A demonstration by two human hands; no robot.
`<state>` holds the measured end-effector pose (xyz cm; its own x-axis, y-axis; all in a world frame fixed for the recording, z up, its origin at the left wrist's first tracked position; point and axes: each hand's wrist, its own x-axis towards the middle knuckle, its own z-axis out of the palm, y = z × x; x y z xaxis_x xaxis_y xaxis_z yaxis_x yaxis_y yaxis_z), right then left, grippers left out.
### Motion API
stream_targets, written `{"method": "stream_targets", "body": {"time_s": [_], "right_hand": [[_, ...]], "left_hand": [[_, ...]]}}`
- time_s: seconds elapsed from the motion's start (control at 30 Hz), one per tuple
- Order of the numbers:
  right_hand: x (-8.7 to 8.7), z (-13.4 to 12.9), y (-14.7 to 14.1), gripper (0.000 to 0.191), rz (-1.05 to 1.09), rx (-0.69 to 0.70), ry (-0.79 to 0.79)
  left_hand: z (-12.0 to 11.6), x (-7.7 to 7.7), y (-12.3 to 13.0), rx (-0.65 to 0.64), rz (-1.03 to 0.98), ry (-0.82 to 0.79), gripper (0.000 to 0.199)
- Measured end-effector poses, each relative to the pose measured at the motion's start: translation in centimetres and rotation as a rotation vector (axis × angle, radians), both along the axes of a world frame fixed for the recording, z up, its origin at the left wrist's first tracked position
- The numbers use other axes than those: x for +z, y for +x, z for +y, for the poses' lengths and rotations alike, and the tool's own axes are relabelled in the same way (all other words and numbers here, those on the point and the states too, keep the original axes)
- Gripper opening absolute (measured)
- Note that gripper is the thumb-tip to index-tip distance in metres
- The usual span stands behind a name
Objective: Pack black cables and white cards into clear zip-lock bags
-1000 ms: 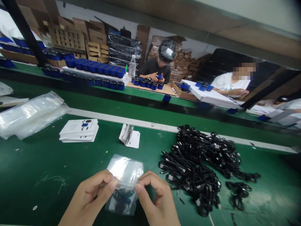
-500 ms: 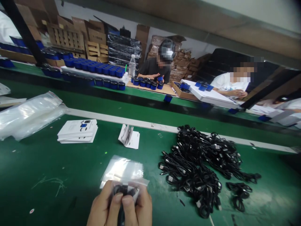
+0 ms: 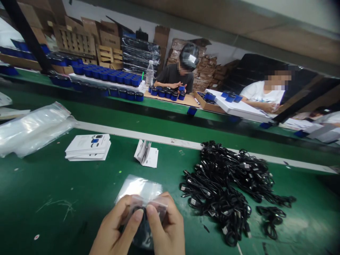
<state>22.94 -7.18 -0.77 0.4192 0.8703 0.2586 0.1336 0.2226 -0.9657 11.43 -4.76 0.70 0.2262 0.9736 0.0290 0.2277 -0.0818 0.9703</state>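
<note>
Bag [image 3: 145,235], perhaps with cable [image 3: 145,216] inside, left of cable pile [image 3: 225,191].

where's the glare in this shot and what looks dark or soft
Head view: bright glare on the flat clear bags and large plastic bag; head view: pale sheen on the green table, lower right; head view: dark contents unclear in the small bag between left hand and right hand; head view: upper-right corner dark, far blue containers soft.
</note>
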Motion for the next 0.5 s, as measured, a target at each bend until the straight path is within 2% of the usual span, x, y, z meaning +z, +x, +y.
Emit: {"method": "stream_targets", "body": {"time_s": [0.13, 0.27, 0.37, 0.5], "right_hand": [[0.9, 0.1, 0.8, 0.018, 0.013, 0.063, 0.050], [1.0, -0.1, 0.7, 0.021, 0.036, 0.067, 0.056], [0.9, -0.2, 0.5, 0.022, 0.021, 0.078, 0.054], [1.1, -0.3, 0.4, 0.022, -0.026, 0.065, 0.077]], "left_hand": [[0.9, 1.4, -0.6, -0.081, 0.017, -0.020, 0.018], [0.8, 2.6, -0.3, -0.080, 0.020, -0.139, 0.026], [0.8, 2.9, -0.3, -0.088, 0.027, -0.187, 0.031], [0.9, 2.5, -0.8, -0.113, 0.108, -0.116, 0.030]]}}
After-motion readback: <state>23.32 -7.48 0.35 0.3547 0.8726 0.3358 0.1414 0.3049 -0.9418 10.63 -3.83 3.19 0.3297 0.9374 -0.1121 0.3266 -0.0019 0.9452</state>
